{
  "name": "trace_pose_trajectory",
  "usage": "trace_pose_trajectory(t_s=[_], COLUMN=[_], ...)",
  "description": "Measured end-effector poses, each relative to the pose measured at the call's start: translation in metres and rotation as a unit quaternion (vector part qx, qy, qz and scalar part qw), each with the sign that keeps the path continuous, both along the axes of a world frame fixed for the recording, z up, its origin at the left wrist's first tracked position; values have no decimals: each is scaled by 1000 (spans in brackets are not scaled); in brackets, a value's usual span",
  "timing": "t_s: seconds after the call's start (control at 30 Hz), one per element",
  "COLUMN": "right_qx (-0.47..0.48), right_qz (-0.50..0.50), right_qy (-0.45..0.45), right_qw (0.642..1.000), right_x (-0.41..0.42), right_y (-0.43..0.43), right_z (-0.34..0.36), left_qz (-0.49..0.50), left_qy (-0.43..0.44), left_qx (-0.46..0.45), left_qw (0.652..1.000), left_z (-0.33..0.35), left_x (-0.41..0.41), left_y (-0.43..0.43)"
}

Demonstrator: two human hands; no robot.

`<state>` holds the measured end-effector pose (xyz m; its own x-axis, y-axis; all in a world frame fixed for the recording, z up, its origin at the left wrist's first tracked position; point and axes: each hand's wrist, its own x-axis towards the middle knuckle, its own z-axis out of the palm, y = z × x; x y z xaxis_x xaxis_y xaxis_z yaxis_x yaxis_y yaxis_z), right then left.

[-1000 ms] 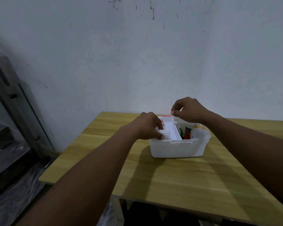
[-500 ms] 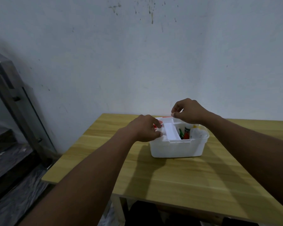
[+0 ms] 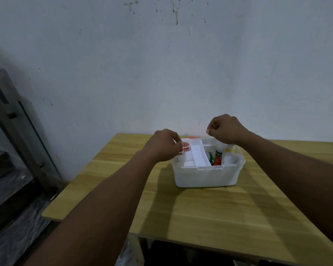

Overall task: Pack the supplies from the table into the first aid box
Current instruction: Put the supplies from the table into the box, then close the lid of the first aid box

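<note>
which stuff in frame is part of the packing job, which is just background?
Job:
- first aid box, white, open
- red-topped items at its left end, under the left hand
- white tray insert
- bottles in the right section
- right hand, above the box's back right

Background:
- wooden table
- stained wall
- dark metal frame at left

A white plastic first aid box point(image 3: 206, 176) sits open and upright. A white tray point(image 3: 197, 157) spans its left side; small bottles point(image 3: 216, 157) stand in its right compartment.
</note>
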<state>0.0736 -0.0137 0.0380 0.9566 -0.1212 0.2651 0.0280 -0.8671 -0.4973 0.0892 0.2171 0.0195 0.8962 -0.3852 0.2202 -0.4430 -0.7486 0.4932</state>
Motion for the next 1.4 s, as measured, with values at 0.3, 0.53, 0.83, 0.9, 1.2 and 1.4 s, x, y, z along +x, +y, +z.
trace_pose_trajectory(t_s=[0.3,0.53,0.83,0.9,1.2,1.4], right_qx=[141,284,393,412,440,424], right_qz=[-185,-224,-173,-160,-130,-102], right_qy=[67,230,128,114,62,65], right_qw=[970,903,894,890,886,897], right_x=[27,44,49,44,-4,-38], right_y=[-39,-45,-53,-53,-55,-57], right_z=[-9,-32,-25,-18,7,4], left_qz=[162,204,198,193,181,160], left_qy=[234,319,264,259,236,212], left_qx=[-174,-273,-354,-364,-379,-335], left_qw=[943,884,875,874,876,904], left_z=[-19,-24,-14,-8,10,5], left_x=[49,70,74,71,40,13], left_y=[-11,-28,-28,-27,-12,-2])
